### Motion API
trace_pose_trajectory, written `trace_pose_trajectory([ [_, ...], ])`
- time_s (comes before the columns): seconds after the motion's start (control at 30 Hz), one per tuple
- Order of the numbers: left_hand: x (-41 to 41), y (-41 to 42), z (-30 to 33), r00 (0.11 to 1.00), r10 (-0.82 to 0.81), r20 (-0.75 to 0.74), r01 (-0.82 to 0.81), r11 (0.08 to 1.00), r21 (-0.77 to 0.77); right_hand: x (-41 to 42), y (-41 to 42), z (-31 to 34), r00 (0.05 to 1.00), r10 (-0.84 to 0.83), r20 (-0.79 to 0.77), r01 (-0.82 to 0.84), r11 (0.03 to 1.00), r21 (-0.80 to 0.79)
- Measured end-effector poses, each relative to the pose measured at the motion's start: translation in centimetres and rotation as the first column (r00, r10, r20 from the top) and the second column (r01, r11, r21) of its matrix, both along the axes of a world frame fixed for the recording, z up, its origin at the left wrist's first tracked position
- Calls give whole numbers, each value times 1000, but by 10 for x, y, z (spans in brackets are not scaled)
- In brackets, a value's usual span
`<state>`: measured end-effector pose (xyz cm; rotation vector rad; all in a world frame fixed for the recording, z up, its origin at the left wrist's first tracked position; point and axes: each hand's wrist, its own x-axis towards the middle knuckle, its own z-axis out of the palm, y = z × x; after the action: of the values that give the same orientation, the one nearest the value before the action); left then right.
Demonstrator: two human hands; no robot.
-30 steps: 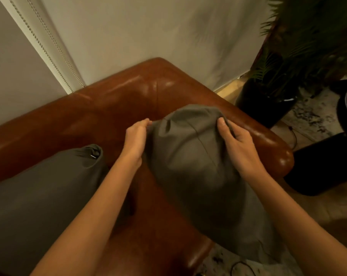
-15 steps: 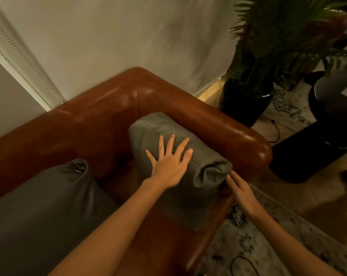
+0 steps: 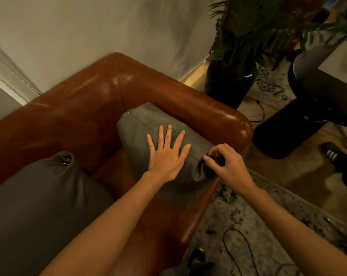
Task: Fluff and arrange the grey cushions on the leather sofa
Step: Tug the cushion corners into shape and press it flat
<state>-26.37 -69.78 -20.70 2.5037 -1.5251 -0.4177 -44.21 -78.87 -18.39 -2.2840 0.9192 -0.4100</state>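
A grey cushion [image 3: 142,128] leans in the right corner of the brown leather sofa [image 3: 85,108], against the armrest. My left hand [image 3: 166,154] lies flat on its front face with fingers spread. My right hand [image 3: 226,164] pinches the cushion's near right corner between thumb and fingertips. A second, larger grey cushion [image 3: 39,206] stands on the seat to the left, its top corner bunched, with no hand on it.
A potted palm in a black pot [image 3: 230,84] stands just past the armrest. A black base with a grey column [image 3: 300,108] is at right, beside someone's shoe [image 3: 331,154]. A black cable [image 3: 238,248] loops over the patterned rug [image 3: 258,226] below.
The cushion went from held up in both hands to set down in the sofa corner. My left hand flattened onto it, and my right hand rose from below to pinch its corner.
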Motion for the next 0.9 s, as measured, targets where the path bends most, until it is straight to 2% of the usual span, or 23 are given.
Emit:
trace_pose_trajectory([
  [0.13,0,4,-2,1000,0,2,0,1000,-2,-7,-3,8,973,44,-228,-26,996,84],
  [0.27,-5,8,-3,1000,-29,10,28,999,16,-16,-10,18,882,183,-435,-148,983,113],
  [0.43,-11,12,-6,999,-23,40,23,1000,13,-25,-5,26,884,167,-437,-177,984,17],
  [0.5,-12,12,-6,999,-21,41,20,1000,14,-28,0,25,881,154,-447,-210,975,-78],
  [0.57,-12,12,-5,999,-14,40,14,1000,15,-35,3,21,907,126,-402,-190,974,-123],
  [0.73,-11,4,0,999,4,32,-4,1000,7,-43,17,21,996,-50,-72,41,992,-122],
  [0.8,-12,5,-1,999,5,44,-6,1000,19,-43,21,26,959,-249,136,249,968,16],
  [0.83,-12,7,-2,999,6,49,-7,1000,21,-44,20,29,926,-332,180,318,942,103],
  [0.9,-13,10,-4,998,6,58,-7,1000,19,-48,20,31,934,-338,113,314,930,190],
])
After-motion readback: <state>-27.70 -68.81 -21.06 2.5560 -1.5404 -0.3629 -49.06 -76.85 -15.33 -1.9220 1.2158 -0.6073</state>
